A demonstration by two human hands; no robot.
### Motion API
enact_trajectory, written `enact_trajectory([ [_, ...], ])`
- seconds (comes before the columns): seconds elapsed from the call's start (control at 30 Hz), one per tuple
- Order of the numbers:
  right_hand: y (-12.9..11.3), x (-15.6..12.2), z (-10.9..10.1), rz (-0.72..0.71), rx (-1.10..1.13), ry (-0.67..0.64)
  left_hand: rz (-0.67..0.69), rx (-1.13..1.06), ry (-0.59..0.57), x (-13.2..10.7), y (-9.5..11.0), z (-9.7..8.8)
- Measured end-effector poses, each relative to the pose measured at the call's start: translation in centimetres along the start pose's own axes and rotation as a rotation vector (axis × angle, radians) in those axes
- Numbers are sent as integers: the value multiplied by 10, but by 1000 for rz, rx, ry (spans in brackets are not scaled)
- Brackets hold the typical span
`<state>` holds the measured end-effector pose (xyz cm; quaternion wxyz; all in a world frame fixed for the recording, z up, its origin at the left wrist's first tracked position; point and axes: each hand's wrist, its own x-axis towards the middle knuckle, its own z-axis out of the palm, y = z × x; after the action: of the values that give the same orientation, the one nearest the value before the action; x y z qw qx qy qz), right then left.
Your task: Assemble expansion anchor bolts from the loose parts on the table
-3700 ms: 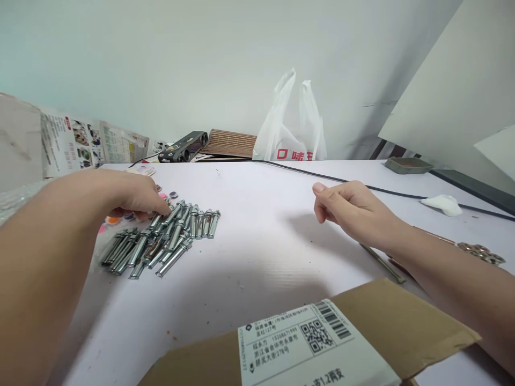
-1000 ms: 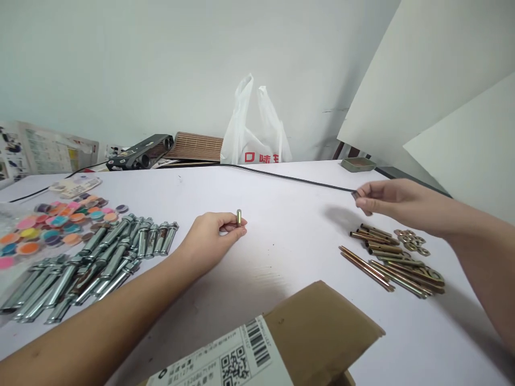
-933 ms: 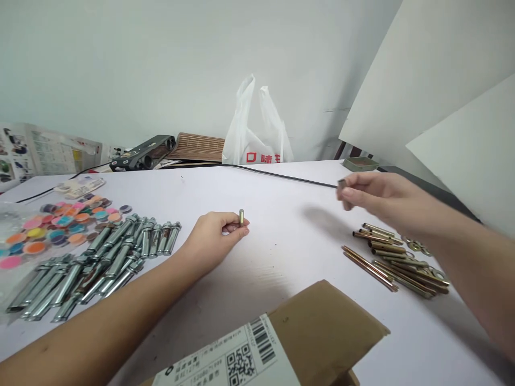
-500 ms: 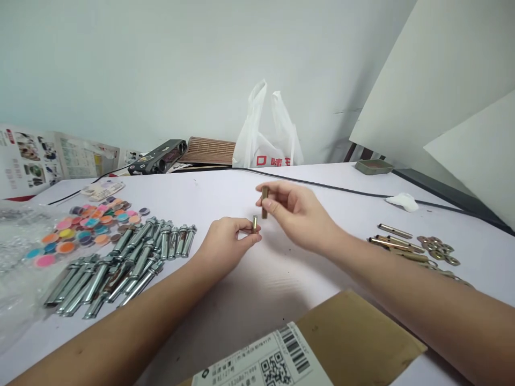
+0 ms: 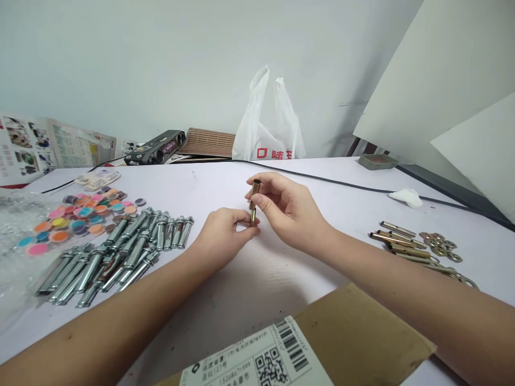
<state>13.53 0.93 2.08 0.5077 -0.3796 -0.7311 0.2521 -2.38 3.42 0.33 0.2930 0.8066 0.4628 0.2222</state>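
Over the middle of the white table [image 5: 249, 279], my left hand [image 5: 225, 233] pinches a thin bolt [image 5: 253, 217] held upright. My right hand [image 5: 287, 209] grips a brass-coloured sleeve [image 5: 254, 191] and holds it on top of the bolt's upper end, so both pieces line up vertically. The two hands touch at the fingertips. A pile of silver anchor bolts [image 5: 116, 254] lies to the left of my left hand. To the right of my right forearm lie brass-coloured sleeves and rods [image 5: 396, 244] with washers [image 5: 440, 244].
Coloured round discs [image 5: 76, 217] lie at the far left beside clear plastic wrap [image 5: 14, 252]. A cardboard box flap [image 5: 362, 332] with a label sits at the near edge. A black cable [image 5: 346, 185], a white plastic bag [image 5: 269, 134], a black device [image 5: 155, 150] and a small tray [image 5: 378, 161] stand at the back.
My right hand came from the brass parts on the right with a sleeve, moved left to my left hand, and now holds the sleeve over the bolt's top.
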Motion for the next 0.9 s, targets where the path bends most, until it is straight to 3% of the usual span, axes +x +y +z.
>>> enact_trajectory([
  [0.17,1,0,-2,-18,-6,-31,4,-2,9,0,-3,2],
  [0.27,2,3,-5,73,61,-71,4,1,17,0,-4,2],
  [0.4,7,0,-4,224,94,-217,4,-2,26,0,-5,3],
  [0.57,2,-6,-10,114,-252,-311,-10,7,28,1,-7,4],
  [0.63,-10,-3,-26,115,-390,-275,-12,16,24,1,-6,3],
  [0.77,-47,1,-88,181,-465,-10,-53,3,16,0,-5,1],
  [0.9,-65,-27,-165,546,-720,219,-56,5,-17,1,-4,-1],
])
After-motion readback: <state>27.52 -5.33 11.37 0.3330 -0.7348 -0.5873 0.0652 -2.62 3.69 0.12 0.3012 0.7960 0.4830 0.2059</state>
